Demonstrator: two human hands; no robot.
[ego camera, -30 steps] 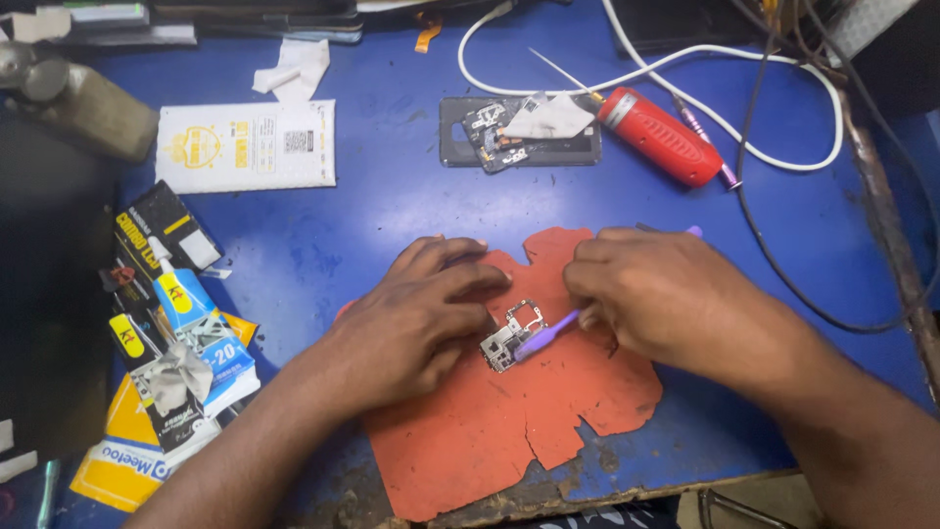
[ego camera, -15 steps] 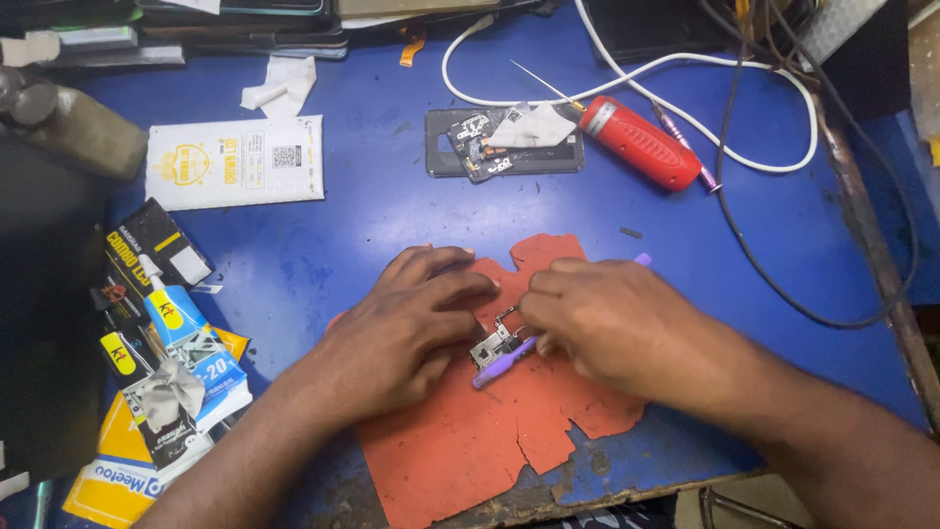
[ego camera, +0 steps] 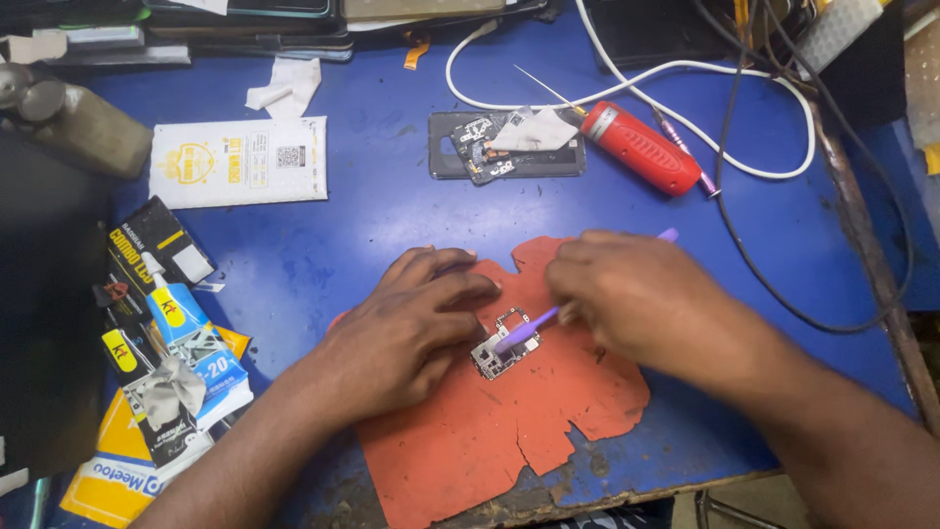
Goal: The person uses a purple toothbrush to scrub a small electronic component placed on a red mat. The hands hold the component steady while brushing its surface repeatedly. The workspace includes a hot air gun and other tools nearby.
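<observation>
The small circuit board [ego camera: 501, 350] lies on the torn orange mat [ego camera: 509, 431], mid-table, and its left edge is tucked under your left fingertips, so part of it stays hidden. Your right hand [ego camera: 636, 299] is blurred, and covers most of the purple tool [ego camera: 524, 331]; only the tip on the board and a stub behind your knuckles show. Since half a second ago, little has shifted. Your left hand [ego camera: 406, 333] lies flat, fingers spread, pinning the board. Your right is closed around the tool. Beyond them, the red tool [ego camera: 643, 147] lies beside an opened phone [ego camera: 504, 145].
</observation>
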